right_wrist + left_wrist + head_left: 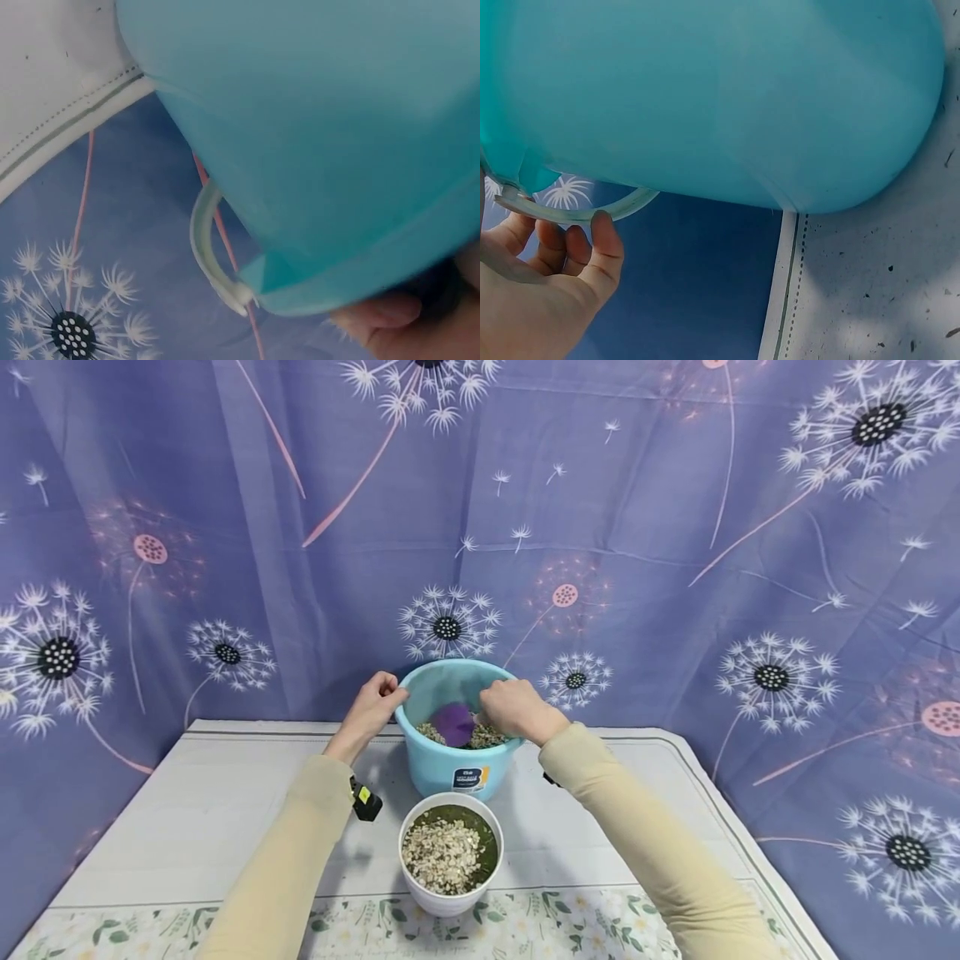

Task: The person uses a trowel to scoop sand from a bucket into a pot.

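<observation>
A light blue bucket (431, 768) stands on the table, with loose pale and greenish bits inside. My left hand (373, 706) is at its left rim; in the left wrist view the fingers curl around the bucket's whitish side handle (570, 216). My right hand (517, 708) reaches over the right rim, fist-like, gripping a purple scoop (453, 724) whose blade lies in the bits; its handle is mostly hidden by the fingers. In front of the bucket stands a white pot (442, 906), holding pale flakes (442, 856) over a dark green surface.
A white table cover (225, 810) with a floral front band (555, 927) lies beneath. Behind and beside the table hangs a purple-blue dandelion curtain (360, 610). A second whitish handle (204, 240) loops from the bucket's right side.
</observation>
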Available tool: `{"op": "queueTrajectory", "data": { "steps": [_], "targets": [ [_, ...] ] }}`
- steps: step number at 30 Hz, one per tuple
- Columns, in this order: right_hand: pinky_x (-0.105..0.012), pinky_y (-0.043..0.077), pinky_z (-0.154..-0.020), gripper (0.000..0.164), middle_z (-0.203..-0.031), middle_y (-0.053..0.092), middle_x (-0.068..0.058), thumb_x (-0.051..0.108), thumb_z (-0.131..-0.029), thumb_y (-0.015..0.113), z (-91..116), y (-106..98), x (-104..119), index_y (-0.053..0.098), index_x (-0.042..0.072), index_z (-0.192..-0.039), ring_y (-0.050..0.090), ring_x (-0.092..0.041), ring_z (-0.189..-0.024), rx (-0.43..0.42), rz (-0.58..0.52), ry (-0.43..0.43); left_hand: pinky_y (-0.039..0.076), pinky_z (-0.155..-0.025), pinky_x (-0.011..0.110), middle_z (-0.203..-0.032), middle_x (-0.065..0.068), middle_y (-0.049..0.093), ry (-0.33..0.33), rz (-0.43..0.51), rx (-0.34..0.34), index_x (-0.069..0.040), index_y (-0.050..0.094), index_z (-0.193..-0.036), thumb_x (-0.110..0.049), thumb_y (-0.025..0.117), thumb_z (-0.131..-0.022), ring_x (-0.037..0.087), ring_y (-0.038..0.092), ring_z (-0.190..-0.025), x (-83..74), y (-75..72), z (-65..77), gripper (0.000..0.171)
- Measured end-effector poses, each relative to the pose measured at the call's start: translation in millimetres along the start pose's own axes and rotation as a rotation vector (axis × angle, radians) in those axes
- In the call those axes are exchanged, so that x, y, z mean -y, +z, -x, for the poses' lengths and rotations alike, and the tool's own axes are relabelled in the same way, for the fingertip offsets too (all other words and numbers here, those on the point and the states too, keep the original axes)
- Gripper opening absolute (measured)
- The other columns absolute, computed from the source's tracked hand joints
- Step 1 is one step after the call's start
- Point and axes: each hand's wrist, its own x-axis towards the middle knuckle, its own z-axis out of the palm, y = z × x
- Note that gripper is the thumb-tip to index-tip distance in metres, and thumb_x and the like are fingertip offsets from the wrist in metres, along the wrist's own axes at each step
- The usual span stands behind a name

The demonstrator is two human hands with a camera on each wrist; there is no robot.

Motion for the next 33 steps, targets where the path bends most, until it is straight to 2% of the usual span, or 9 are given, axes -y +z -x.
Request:
{"op": "queueTrajectory", "data": {
  "steps": [7, 12, 20, 22, 27, 29, 33],
  "targets": [
    [-0.036, 0.049, -0.055, 0.042, -0.060, 0.049, 0.004, 0.039, -0.091, 0.069, 7.7, -19.8, 0.7, 0.049, 0.019, -0.060, 0.046, -0.014, -0.055, 0.090, -0.051, -0.131, 0.038, -0.067, 0.031, -0.087, 0.008, 0.042, -0.007, 0.007, -0.008, -0.007, 0.048, -0.099, -0.019, 0.058, -0.090, 0.023, 0.043, -0.080, -1.4, -3.5, 1.5, 0.018],
    [-0.033, 0.048, -0.057, 0.039, -0.058, 0.052, 0.007, 0.042, -0.091, 0.068, 12.5, -31.4, -2.5, 0.061, 0.019, -0.060, 0.048, -0.011, -0.055, 0.182, -0.109, -0.166, 0.038, -0.068, 0.032, -0.088, 0.009, 0.042, -0.013, 0.009, 0.001, -0.007, 0.047, -0.100, -0.020, 0.058, -0.091, 0.023, 0.043, -0.080, -1.3, -4.5, 2.3, 0.018],
    [-0.026, 0.047, -0.058, 0.030, -0.058, 0.061, 0.008, 0.039, -0.091, 0.069, 15.5, -33.3, -19.5, 0.073, 0.022, -0.067, 0.050, -0.009, -0.054, 0.258, -0.321, -0.246, 0.039, -0.067, 0.031, -0.089, 0.009, 0.043, -0.018, -0.001, -0.011, -0.008, 0.048, -0.100, -0.019, 0.058, -0.090, 0.024, 0.044, -0.080, -0.1, -6.6, 3.5, 0.018],
    [-0.026, 0.050, -0.062, 0.026, -0.063, 0.065, 0.008, 0.038, -0.091, 0.069, 16.0, -33.9, -24.2, 0.076, 0.020, -0.074, 0.055, -0.009, -0.057, 0.275, -0.380, -0.239, 0.039, -0.067, 0.031, -0.089, 0.009, 0.043, -0.014, -0.005, -0.010, -0.008, 0.047, -0.100, -0.019, 0.057, -0.090, 0.024, 0.044, -0.081, -0.4, -6.3, 3.0, 0.018],
    [-0.026, 0.054, -0.073, 0.027, -0.076, 0.071, 0.008, 0.041, -0.090, 0.068, 19.1, -34.0, -33.8, 0.079, 0.016, -0.093, 0.067, -0.015, -0.075, 0.344, -0.516, -0.144, 0.041, -0.066, 0.031, -0.089, 0.008, 0.043, -0.006, -0.010, 0.007, -0.008, 0.047, -0.101, -0.020, 0.057, -0.093, 0.023, 0.045, -0.080, -0.3, -3.7, 1.3, 0.018],
    [-0.027, 0.053, -0.072, 0.027, -0.077, 0.070, 0.007, 0.042, -0.090, 0.068, 20.5, -33.5, -37.0, 0.079, 0.017, -0.091, 0.064, -0.015, -0.074, 0.357, -0.557, -0.109, 0.041, -0.065, 0.031, -0.088, 0.008, 0.044, -0.004, -0.013, 0.011, -0.008, 0.047, -0.101, -0.020, 0.057, -0.093, 0.023, 0.045, -0.079, -0.1, -2.6, 0.7, 0.018],
    [-0.025, 0.043, -0.058, 0.029, -0.063, 0.058, 0.004, 0.042, -0.091, 0.068, 22.9, -32.2, -44.5, 0.076, 0.016, -0.079, 0.045, -0.011, -0.057, 0.352, -0.645, -0.094, 0.040, -0.066, 0.032, -0.089, 0.008, 0.044, -0.004, -0.015, 0.013, -0.008, 0.047, -0.101, -0.021, 0.057, -0.092, 0.023, 0.044, -0.080, -1.6, -0.4, 1.0, 0.019]
  ]
}}
